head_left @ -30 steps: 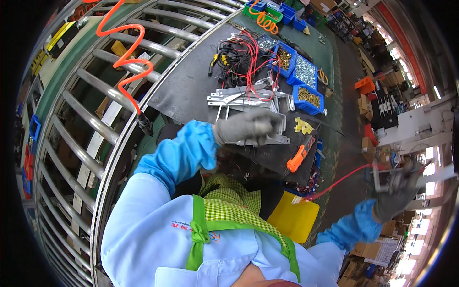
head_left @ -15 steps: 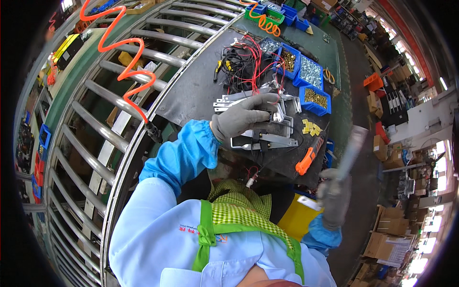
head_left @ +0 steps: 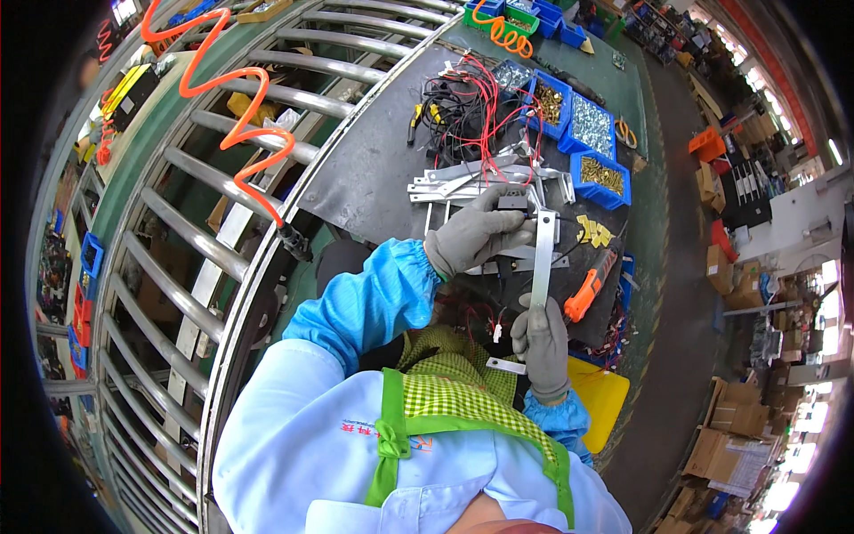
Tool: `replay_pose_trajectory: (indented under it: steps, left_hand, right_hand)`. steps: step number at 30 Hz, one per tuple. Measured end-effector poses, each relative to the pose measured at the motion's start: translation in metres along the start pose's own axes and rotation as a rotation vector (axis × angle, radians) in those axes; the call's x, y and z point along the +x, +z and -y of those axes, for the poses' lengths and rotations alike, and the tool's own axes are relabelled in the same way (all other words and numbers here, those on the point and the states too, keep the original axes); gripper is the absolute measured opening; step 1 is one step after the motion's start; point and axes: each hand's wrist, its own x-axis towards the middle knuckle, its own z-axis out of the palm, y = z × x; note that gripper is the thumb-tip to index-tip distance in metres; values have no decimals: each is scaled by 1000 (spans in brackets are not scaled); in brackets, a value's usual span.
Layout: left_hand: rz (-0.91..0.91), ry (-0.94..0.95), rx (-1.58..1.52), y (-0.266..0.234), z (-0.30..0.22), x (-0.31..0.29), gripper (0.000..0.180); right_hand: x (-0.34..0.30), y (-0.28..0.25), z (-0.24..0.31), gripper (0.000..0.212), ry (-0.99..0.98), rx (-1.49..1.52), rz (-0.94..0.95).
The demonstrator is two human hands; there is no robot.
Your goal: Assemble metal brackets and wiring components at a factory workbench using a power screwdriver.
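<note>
My left hand (head_left: 480, 233), in a grey glove, pinches a small black rectangular block (head_left: 512, 204) between thumb and fingers above the work table. My gloved right hand (head_left: 544, 349) is closed on the lower part of a flat metal bracket (head_left: 542, 254). The bracket stands nearly upright in the picture, its upper end with a hole close beside the block; whether the two touch I cannot tell. White metal brackets (head_left: 449, 182) lie piled just beyond my left hand. An orange-handled power screwdriver (head_left: 583, 295) rests to the right of the bracket.
A tangle of black and red wires (head_left: 463, 111) lies farther back. Blue bins hold brass screws (head_left: 601, 176) and silver fasteners (head_left: 591, 126). Yellow pieces (head_left: 593, 231) lie near the screwdriver. A metal roller conveyor (head_left: 191, 231) runs along the left, with an orange coiled hose (head_left: 253, 133) above it.
My right hand has swung left and inward, bringing the metal bracket from beside the table to my left hand. The black block now shows in my left hand's fingers.
</note>
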Motion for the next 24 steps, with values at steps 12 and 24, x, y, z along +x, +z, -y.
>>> replay_pose_trajectory:
  steps: [12,24]
  left_hand:
    - [77,17,-500,0,28,13,43]
    - [28,100,-49,3,30,-1,58]
  right_hand:
    - [5,11,-19,31,34,45,-13]
    - [8,-5,-34,32,156,104,153]
